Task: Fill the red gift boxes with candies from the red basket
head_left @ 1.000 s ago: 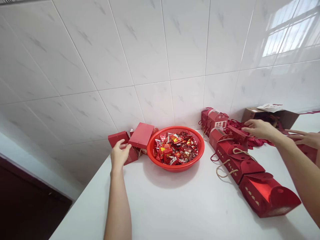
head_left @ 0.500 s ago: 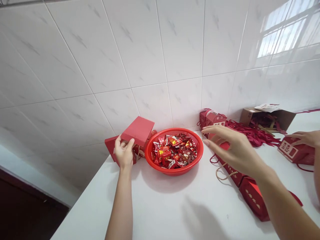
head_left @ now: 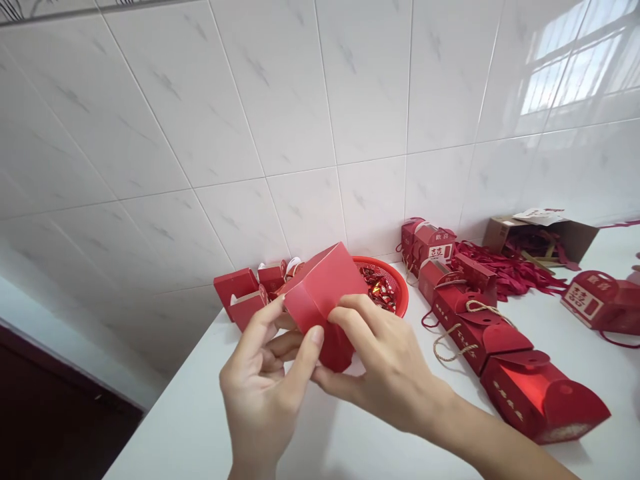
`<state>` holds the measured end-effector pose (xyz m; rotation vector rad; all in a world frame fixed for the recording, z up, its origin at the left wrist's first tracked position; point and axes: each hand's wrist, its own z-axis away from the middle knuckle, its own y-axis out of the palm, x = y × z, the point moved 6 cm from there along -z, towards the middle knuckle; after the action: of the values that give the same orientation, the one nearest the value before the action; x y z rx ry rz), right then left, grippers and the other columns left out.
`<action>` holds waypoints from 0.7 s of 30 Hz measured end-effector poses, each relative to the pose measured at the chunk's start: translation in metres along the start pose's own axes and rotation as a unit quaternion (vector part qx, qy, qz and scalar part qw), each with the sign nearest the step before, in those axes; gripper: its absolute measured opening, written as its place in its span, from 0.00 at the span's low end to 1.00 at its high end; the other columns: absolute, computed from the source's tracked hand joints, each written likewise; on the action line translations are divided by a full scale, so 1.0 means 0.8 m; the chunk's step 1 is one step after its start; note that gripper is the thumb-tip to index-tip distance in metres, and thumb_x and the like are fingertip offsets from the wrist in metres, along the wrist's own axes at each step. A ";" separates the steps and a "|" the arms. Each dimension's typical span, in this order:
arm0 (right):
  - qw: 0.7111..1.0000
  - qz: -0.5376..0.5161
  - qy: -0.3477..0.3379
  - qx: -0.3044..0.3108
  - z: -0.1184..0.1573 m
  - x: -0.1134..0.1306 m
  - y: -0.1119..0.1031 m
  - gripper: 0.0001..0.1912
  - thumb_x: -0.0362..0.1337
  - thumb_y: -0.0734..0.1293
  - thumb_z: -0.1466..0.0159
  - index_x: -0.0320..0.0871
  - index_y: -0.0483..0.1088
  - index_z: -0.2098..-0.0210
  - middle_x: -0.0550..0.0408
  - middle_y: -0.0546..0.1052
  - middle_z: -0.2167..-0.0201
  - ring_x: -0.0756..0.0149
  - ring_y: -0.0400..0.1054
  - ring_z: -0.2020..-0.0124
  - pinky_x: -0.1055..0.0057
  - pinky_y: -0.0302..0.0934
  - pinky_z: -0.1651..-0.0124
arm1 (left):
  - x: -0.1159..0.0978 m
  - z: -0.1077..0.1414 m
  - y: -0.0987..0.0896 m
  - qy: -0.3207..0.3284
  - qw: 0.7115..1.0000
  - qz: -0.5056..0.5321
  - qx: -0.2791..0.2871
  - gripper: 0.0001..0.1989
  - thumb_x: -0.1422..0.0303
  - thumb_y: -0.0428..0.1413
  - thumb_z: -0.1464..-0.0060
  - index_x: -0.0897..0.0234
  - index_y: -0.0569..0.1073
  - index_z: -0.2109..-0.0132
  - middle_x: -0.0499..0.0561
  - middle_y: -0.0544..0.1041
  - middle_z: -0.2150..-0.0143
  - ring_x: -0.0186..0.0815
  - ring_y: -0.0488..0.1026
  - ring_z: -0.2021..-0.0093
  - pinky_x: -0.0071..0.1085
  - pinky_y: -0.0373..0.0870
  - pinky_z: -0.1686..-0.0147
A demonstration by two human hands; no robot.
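A red cardboard gift box [head_left: 320, 277] is held tilted in the air between both hands, in front of the basket. My left hand [head_left: 273, 380] grips its lower left side, thumb on the front. With fingers bent over its lower right part, my right hand [head_left: 385, 363] grips it too. A dark red flap or end hangs below, partly covered by the fingers. Behind the box stands a red plastic basket [head_left: 401, 287] of wrapped candies [head_left: 380, 291], mostly hidden by the box and hands.
Several red boxes [head_left: 235, 287] stand at the left by the tiled wall. A row of red boxes with cord handles [head_left: 505, 340] runs along the right. Beyond lie dark red ribbons [head_left: 493, 267] and a brown carton [head_left: 575, 240]. Another red box [head_left: 600, 300] sits far right.
My left hand has brought the red box right and nearer, turning it. My right hand has come left from over the row of boxes and now grips it. The other person's hand has left the far-right box.
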<state>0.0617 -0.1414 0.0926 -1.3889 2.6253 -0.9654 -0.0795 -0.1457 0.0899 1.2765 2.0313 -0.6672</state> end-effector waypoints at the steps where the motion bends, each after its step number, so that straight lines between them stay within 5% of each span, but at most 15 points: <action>1: 1.000 -0.006 -0.005 0.002 0.002 0.004 -0.004 0.10 0.42 0.64 0.34 0.49 0.69 0.55 0.46 0.76 0.60 0.57 0.74 0.64 0.62 0.69 0.67 | -0.004 0.004 -0.001 0.001 1.000 -0.002 0.002 0.20 0.64 0.65 0.46 0.60 0.75 0.46 0.53 0.83 0.58 0.42 0.83 0.66 0.32 0.83 0.71; 5: 0.996 -0.067 -0.013 0.050 0.009 0.011 -0.026 0.10 0.33 0.58 0.31 0.48 0.71 0.58 0.49 0.77 0.65 0.62 0.72 0.67 0.66 0.66 0.67 | -0.014 0.011 -0.006 -0.009 0.999 -0.008 0.038 0.15 0.64 0.61 0.43 0.57 0.77 0.48 0.50 0.83 0.62 0.38 0.81 0.72 0.30 0.81 0.77; 9: 0.979 -0.154 0.046 0.122 0.013 -0.007 -0.032 0.13 0.34 0.56 0.28 0.46 0.70 0.64 0.53 0.74 0.71 0.67 0.66 0.72 0.70 0.61 0.68 | -0.009 0.004 -0.004 0.004 0.983 -0.064 0.170 0.12 0.63 0.60 0.43 0.55 0.80 0.52 0.49 0.83 0.67 0.36 0.77 0.78 0.29 0.77 0.80; 15: 0.935 -0.224 0.136 0.239 0.022 -0.063 0.020 0.13 0.35 0.58 0.29 0.42 0.71 0.65 0.59 0.70 0.75 0.71 0.59 0.74 0.74 0.52 0.71 | 0.023 -0.009 0.013 0.022 0.905 -0.189 0.380 0.09 0.63 0.56 0.40 0.54 0.82 0.61 0.49 0.83 0.65 0.37 0.78 0.71 0.28 0.73 0.76; 18: 0.924 -0.237 0.139 0.265 0.024 -0.087 0.043 0.13 0.35 0.59 0.31 0.41 0.69 0.71 0.60 0.66 0.77 0.72 0.55 0.75 0.74 0.49 0.72 | 0.034 -0.005 0.027 0.019 0.864 -0.216 0.454 0.18 0.64 0.51 0.37 0.57 0.78 0.74 0.48 0.79 0.72 0.36 0.75 0.72 0.29 0.69 0.73; 21: 0.918 -0.235 0.138 0.289 0.024 -0.105 0.057 0.13 0.34 0.60 0.33 0.41 0.69 0.73 0.60 0.66 0.78 0.72 0.56 0.75 0.74 0.50 0.71 | 0.042 -0.001 0.043 0.028 0.843 -0.207 0.495 0.19 0.63 0.51 0.37 0.58 0.77 0.76 0.48 0.76 0.75 0.36 0.73 0.73 0.28 0.66 0.73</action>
<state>0.0844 -0.0691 0.0314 -1.8211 1.8796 -1.9184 -0.0588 -0.1115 0.0632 1.3421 2.0555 -2.1000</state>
